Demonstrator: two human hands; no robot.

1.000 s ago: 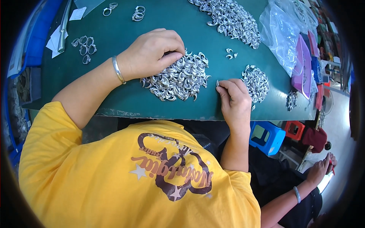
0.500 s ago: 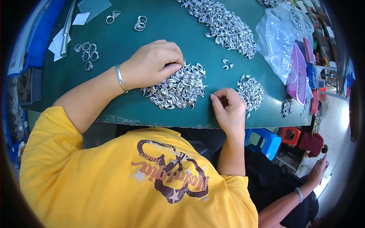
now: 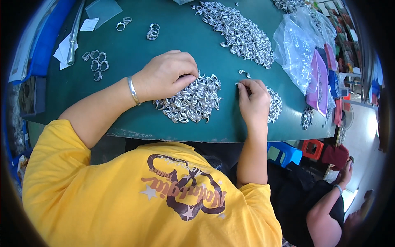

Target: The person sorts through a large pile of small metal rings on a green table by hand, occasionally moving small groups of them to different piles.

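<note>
A heaped pile of small silvery crescent-shaped metal pieces (image 3: pixel 191 103) lies on the green tabletop in front of me. My left hand (image 3: pixel 168 73), with a bangle on its wrist, rests at the pile's upper left edge, fingers curled and pinched; what they hold is hidden. To the pile's right, my right hand (image 3: pixel 254 99) is closed in a pinch, palm side turned away. A small metal crescent (image 3: pixel 237 83) shows at its fingertips. Just beyond lie a few loose crescents (image 3: pixel 244 73). A smaller pile (image 3: pixel 275 106) is partly hidden behind the right hand.
A larger crescent pile (image 3: pixel 238 33) spreads farther back. Several metal rings (image 3: pixel 98 62) and a tapered metal rod (image 3: pixel 72 45) lie at left, near papers (image 3: pixel 63 51). Clear plastic bags (image 3: pixel 292 53) and a purple basket (image 3: pixel 317 84) stand at right. Another person's arm (image 3: pixel 325 210) is at lower right.
My right hand has moved forward from beside the main pile to the loose crescents. My left hand stays at the pile. The other person's hand has shifted.
</note>
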